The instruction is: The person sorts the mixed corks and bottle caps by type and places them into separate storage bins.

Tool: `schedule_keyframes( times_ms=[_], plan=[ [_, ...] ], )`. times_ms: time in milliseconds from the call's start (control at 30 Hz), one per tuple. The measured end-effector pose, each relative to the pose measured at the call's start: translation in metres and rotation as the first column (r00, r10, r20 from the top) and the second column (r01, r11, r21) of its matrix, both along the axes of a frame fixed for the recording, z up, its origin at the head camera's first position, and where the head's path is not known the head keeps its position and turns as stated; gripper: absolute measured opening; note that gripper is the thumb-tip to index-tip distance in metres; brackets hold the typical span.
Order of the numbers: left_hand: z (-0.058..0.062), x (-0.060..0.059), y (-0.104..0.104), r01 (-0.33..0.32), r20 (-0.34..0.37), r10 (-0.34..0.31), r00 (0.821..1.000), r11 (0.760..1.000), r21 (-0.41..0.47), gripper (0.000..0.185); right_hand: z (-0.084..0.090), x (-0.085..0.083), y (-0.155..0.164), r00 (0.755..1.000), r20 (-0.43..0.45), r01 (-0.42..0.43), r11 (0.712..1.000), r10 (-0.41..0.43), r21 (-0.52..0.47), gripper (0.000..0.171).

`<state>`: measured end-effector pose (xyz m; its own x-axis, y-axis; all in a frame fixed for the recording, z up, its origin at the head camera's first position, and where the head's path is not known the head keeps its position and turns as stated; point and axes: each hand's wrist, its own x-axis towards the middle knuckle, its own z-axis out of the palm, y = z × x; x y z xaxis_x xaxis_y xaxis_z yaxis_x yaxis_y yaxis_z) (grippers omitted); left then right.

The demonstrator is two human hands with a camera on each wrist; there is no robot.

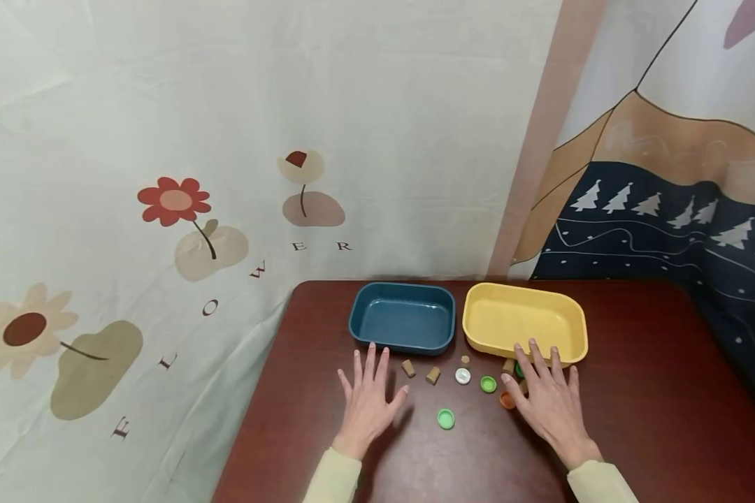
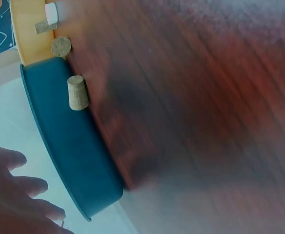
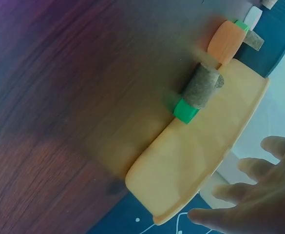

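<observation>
My left hand (image 1: 370, 402) is spread with straight fingers over the table, its fingertips just before the blue tray (image 1: 405, 348). To its right lie two corks, one cork (image 1: 409, 368) nearer the hand and another cork (image 1: 433, 375) beside it. My right hand (image 1: 550, 405) also has its fingers extended, holding nothing, and overlaps the front rim of the yellow tray (image 1: 525, 321) in the head view. Partly hidden under it are an orange cap (image 1: 507, 400), a dark green cap (image 1: 519, 370) and a cork (image 3: 201, 85).
Between the hands lie a white cap (image 1: 462, 376), a small cork (image 1: 465, 361), a green cap (image 1: 488, 384) and a light green cap (image 1: 445, 419). The dark red table (image 1: 667, 405) meets a printed cloth (image 1: 415, 140) behind the trays.
</observation>
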<state>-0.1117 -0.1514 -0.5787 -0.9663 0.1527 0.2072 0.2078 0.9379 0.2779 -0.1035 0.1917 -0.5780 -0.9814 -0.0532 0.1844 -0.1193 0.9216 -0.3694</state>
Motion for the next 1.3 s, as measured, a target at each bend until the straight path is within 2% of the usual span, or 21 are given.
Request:
schedule_keyframes(
  times_ms=[200, 333, 567, 867, 1133, 1300],
  plan=[
    [0.003, -0.009, -0.005, -0.017, -0.018, 0.018, 1.000, 0.999, 0.036, 0.084, 0.000, 0.000, -0.003, 1.000, -0.004, -0.004, 1.000, 0.004, -0.004, 0.071],
    [0.007, -0.017, -0.012, -0.027, 0.015, 0.026, 1.000, 0.997, 0.069, 0.085, -0.001, 0.001, -0.004, 1.000, -0.006, -0.006, 1.000, 0.006, -0.015, 0.071],
    [0.009, -0.044, -0.028, -0.048, 0.046, 0.044, 0.998, 0.995, 0.083, 0.086, -0.002, 0.006, -0.007, 1.000, 0.012, -0.010, 1.000, 0.011, -0.027, 0.071],
    [0.003, -0.083, -0.039, -0.110, 0.082, 0.100, 0.992, 0.986, 0.123, 0.092, -0.005, 0.008, -0.010, 0.999, 0.018, -0.026, 0.999, 0.027, -0.037, 0.069],
    [-0.001, -0.107, -0.039, -0.192, 0.157, 0.166, 0.974, 0.966, 0.174, 0.095, -0.007, 0.010, -0.009, 1.000, -0.011, -0.024, 0.999, 0.024, -0.043, 0.068],
    [-0.003, -0.115, -0.039, -0.217, 0.208, 0.181, 0.961, 0.962, 0.167, 0.093, -0.006, 0.009, -0.008, 1.000, -0.013, -0.022, 0.999, 0.022, -0.040, 0.069]
  ],
)
